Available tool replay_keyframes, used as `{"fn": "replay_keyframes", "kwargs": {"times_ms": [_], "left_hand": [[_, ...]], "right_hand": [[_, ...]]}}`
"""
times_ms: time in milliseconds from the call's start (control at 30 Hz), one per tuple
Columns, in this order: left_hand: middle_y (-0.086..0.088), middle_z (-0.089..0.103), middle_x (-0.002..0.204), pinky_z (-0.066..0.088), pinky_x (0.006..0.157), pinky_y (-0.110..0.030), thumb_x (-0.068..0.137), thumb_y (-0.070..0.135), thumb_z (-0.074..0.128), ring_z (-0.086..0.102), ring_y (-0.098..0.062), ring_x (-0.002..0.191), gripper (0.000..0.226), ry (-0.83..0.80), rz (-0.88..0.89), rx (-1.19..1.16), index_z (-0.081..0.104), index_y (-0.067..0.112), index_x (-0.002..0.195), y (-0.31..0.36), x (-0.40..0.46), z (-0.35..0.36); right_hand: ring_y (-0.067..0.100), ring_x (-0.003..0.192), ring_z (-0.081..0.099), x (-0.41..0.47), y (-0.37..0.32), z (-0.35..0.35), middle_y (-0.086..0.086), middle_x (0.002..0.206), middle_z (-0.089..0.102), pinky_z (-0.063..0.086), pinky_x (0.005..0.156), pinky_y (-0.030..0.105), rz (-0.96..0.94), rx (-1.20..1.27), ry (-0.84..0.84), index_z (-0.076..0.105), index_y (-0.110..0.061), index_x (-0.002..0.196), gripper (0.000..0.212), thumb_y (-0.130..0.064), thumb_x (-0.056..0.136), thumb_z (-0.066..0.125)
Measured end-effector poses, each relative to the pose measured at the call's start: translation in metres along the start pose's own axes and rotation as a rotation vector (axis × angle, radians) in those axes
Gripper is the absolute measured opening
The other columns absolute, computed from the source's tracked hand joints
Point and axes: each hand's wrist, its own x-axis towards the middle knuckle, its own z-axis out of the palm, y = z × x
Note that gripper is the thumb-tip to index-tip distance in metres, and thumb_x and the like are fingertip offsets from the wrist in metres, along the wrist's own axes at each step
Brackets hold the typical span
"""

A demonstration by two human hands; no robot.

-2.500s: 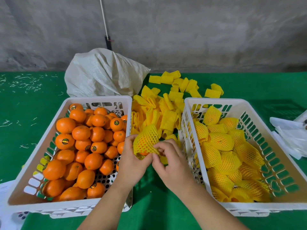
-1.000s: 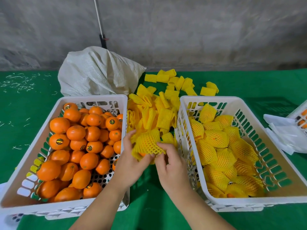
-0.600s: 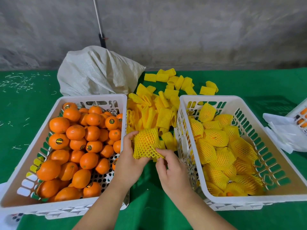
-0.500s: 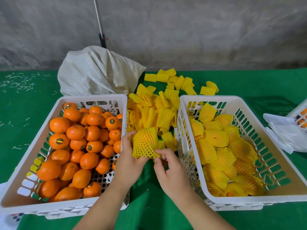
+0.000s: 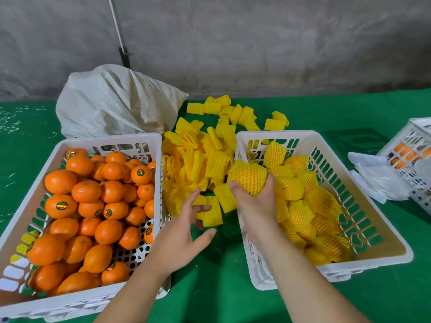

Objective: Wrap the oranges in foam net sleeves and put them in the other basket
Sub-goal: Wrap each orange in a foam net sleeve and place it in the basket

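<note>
Placing step: right hand (image 5: 255,201) grips the yellow-foam-netted orange (image 5: 249,177) over the white slotted plastic basket of wrapped fruit (image 5: 363,183), needing only release, while the left hand (image 5: 184,231), fingers spread, holds nothing.

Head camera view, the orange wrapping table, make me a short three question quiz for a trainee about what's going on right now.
1. True or false: the right hand grips a wrapped orange over the near-left rim of the right basket.
2. Which hand holds nothing? A) left B) right
3. Fill in: the loose foam net sleeves lie piled between the two ____.

Key
1. True.
2. A: the left hand hangs with fingers spread over the green cloth, beside the left basket of bare oranges.
3. baskets
</note>
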Motion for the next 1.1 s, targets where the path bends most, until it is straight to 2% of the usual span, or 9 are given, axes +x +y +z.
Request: {"fn": "replay_keyframes", "kwargs": {"times_ms": [100, 167, 233, 333, 567, 733, 867, 1000, 1100], "left_hand": [[0.03, 0.06, 0.129, 0.057, 0.067, -0.041, 0.098, 0.052, 0.058, 0.068, -0.008, 0.094, 0.077, 0.059, -0.076, -0.048, 0.017, 0.038, 0.161, -0.002, 0.003, 0.0], [0.027, 0.061, 0.126, 0.056, 0.068, -0.041, 0.099, 0.049, 0.058, 0.068, -0.011, 0.089, 0.07, 0.068, -0.092, -0.069, 0.023, 0.038, 0.159, -0.003, 0.005, 0.0], [0.027, 0.061, 0.125, 0.052, 0.063, -0.029, 0.099, 0.052, 0.055, 0.066, -0.006, 0.085, 0.067, 0.063, -0.084, -0.056, 0.026, 0.039, 0.157, -0.005, 0.007, 0.002], [0.03, 0.059, 0.123, 0.041, 0.055, -0.015, 0.101, 0.048, 0.056, 0.062, 0.002, 0.075, 0.058, 0.054, -0.096, -0.008, 0.033, 0.04, 0.154, -0.011, 0.011, 0.006], [0.036, 0.058, 0.124, 0.052, 0.072, -0.019, 0.102, 0.049, 0.054, 0.061, 0.009, 0.1, 0.052, 0.048, -0.125, 0.191, 0.04, 0.041, 0.151, -0.008, 0.014, 0.011], [0.009, 0.061, 0.14, 0.05, 0.1, -0.035, 0.101, 0.035, 0.063, 0.059, -0.013, 0.125, 0.05, 0.091, -0.176, 0.136, 0.052, 0.026, 0.148, -0.006, 0.033, 0.011], [-0.004, 0.05, 0.149, 0.044, 0.107, -0.043, 0.096, 0.031, 0.066, 0.049, -0.028, 0.136, 0.057, 0.071, -0.194, 0.219, 0.05, 0.024, 0.15, -0.012, 0.097, 0.003], [-0.013, 0.037, 0.158, 0.036, 0.118, -0.049, 0.094, 0.029, 0.067, 0.035, -0.036, 0.148, 0.064, 0.106, -0.288, 0.201, 0.045, 0.024, 0.154, -0.033, 0.171, -0.009], [-0.014, 0.034, 0.16, 0.034, 0.119, -0.05, 0.092, 0.032, 0.067, 0.034, -0.04, 0.147, 0.065, 0.135, -0.374, 0.213, 0.045, 0.03, 0.153, -0.061, 0.211, -0.02]], "right_hand": [[-0.012, 0.128, 0.046, 0.045, -0.012, -0.049, -0.02, 0.146, 0.041, 0.044, 0.095, 0.007, -0.077, -0.151, 0.12, 0.021, -0.043, 0.155, 0.1, -0.019, 0.082, 0.086], [0.014, 0.154, 0.021, 0.069, -0.016, -0.079, -0.007, 0.168, 0.015, 0.032, 0.115, 0.031, 0.025, -0.33, 0.153, 0.006, -0.04, 0.161, 0.109, -0.013, 0.087, 0.08], [0.03, 0.157, 0.007, 0.081, -0.013, -0.099, 0.0, 0.172, -0.005, 0.027, 0.122, 0.05, 0.122, -0.519, 0.128, -0.001, -0.038, 0.163, 0.105, -0.02, 0.092, 0.074], [0.033, 0.158, 0.0, 0.08, -0.003, -0.101, 0.003, 0.172, -0.011, 0.019, 0.125, 0.053, 0.089, -0.691, 0.088, 0.002, -0.032, 0.165, 0.094, -0.035, 0.097, 0.067], [0.022, 0.158, -0.004, 0.047, 0.022, -0.042, -0.007, 0.17, -0.01, 0.017, 0.124, 0.047, -0.235, -0.844, -0.199, 0.021, -0.033, 0.162, 0.075, -0.044, 0.1, 0.061], [0.027, 0.158, -0.001, 0.049, 0.041, -0.015, 0.003, 0.172, -0.007, 0.011, 0.126, 0.048, -0.468, -1.292, -0.45, 0.016, -0.031, 0.162, 0.077, -0.05, 0.098, 0.054], [0.031, 0.156, 0.013, 0.088, 0.031, 0.009, 0.005, 0.172, 0.008, 0.023, 0.125, 0.051, -0.443, -1.216, -0.599, 0.026, -0.028, 0.161, 0.07, -0.044, 0.1, 0.056], [0.036, 0.146, 0.038, 0.144, 0.019, 0.036, 0.006, 0.169, 0.02, 0.039, 0.115, 0.05, -0.384, -1.148, -0.59, 0.036, -0.022, 0.157, 0.064, -0.035, 0.099, 0.058], [0.035, 0.144, 0.04, 0.182, 0.019, 0.056, 0.007, 0.168, 0.023, 0.041, 0.112, 0.05, -0.38, -1.174, -0.594, 0.036, -0.021, 0.157, 0.062, -0.034, 0.1, 0.056]]}}
